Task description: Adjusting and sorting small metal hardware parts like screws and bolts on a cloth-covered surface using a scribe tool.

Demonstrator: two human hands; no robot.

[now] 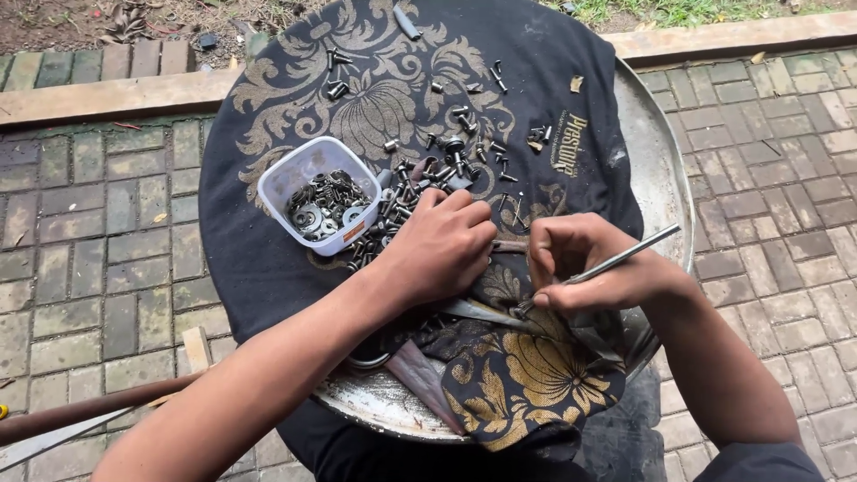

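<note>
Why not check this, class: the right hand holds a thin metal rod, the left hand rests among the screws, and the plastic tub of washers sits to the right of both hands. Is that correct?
One detail is wrong. In the head view the plastic tub of washers sits to the left of both hands, beside the left hand. The right hand does hold the thin metal rod, and the left hand does rest among the screws.
</note>
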